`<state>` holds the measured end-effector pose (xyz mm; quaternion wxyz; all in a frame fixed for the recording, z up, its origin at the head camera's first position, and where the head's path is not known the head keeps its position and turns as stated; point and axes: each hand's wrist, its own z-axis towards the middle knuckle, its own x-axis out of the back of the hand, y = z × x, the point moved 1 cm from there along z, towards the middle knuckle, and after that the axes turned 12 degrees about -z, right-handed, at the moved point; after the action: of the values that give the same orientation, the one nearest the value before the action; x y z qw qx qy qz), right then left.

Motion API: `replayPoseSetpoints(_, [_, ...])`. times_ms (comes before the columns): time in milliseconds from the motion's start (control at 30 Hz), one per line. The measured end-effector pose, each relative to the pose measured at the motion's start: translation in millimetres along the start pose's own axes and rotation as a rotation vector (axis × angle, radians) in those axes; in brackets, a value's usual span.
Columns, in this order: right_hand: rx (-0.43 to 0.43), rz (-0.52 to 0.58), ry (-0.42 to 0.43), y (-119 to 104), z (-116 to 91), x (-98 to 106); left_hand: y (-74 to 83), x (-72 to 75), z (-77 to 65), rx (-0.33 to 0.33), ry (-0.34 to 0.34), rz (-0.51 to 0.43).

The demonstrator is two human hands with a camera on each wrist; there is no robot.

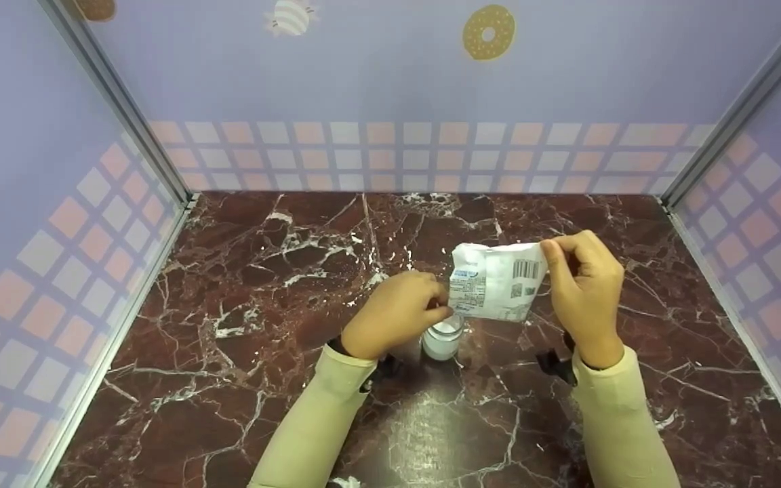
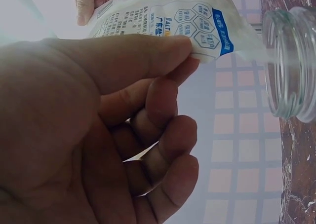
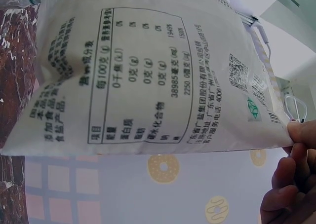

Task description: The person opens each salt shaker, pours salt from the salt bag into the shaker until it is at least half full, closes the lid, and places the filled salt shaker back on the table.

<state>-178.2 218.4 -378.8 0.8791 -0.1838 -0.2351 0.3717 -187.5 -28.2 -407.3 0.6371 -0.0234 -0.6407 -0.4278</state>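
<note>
Two hands held a white printed salt bag (image 1: 495,281) in the air above the dark red marbled desk (image 1: 241,379), near its middle. The left hand (image 1: 397,313) pinched the bag's lower left corner between thumb and forefinger; the left wrist view showed its thumb (image 2: 148,56) pressed on the blue-printed edge, the remaining fingers curled loosely beneath. The right hand (image 1: 587,288) pinched the bag's upper right corner, fingers (image 3: 291,179) bunched together at the edge beside the barcode. The bag was tilted, its left corner lower than its right. A small clear glass jar (image 1: 443,337) stood upright on the desk just below that low corner, partly hidden by the left hand; it held white contents, and its threaded mouth (image 2: 291,61) was open. Pale yellow sleeves (image 1: 316,420) covered both forearms. Lilac walls (image 1: 390,81) with a checked band enclosed the desk at left, right and far side.
</note>
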Motion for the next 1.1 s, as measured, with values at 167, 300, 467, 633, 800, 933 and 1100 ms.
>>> replayPoseSetpoints(167, [0.001, -0.001, 0.002, -2.6, 0.6, 0.3, -0.3, -0.2, 0.0, -0.004, 0.004, 0.001])
replayPoseSetpoints(300, [0.000, -0.005, 0.005, -3.1, 0.8, 0.5, -0.3, -0.2, -0.1, 0.001, 0.000, 0.004])
replayPoseSetpoints(467, [-0.004, -0.005, 0.002, 0.8, -0.4, 0.1, 0.3, 0.0, -0.2, 0.000, 0.001, -0.005])
replayPoseSetpoints(633, [0.000, -0.010, -0.004, 3.3, -1.0, -0.7, 0.4, 0.2, -0.1, -0.011, 0.012, -0.020])
replayPoseSetpoints(800, [0.005, -0.012, -0.004, 1.4, -1.2, -2.6, -0.9, -1.0, -1.4, 0.000, 0.006, -0.024])
replayPoseSetpoints(933, [0.007, -0.013, -0.008, -0.1, -1.7, -3.0, -0.3, -0.6, -1.6, 0.011, -0.005, -0.025])
replayPoseSetpoints(1100, [0.004, -0.012, 0.008, 0.2, -1.1, -2.3, 0.6, 1.1, -0.5, 0.006, -0.010, -0.028])
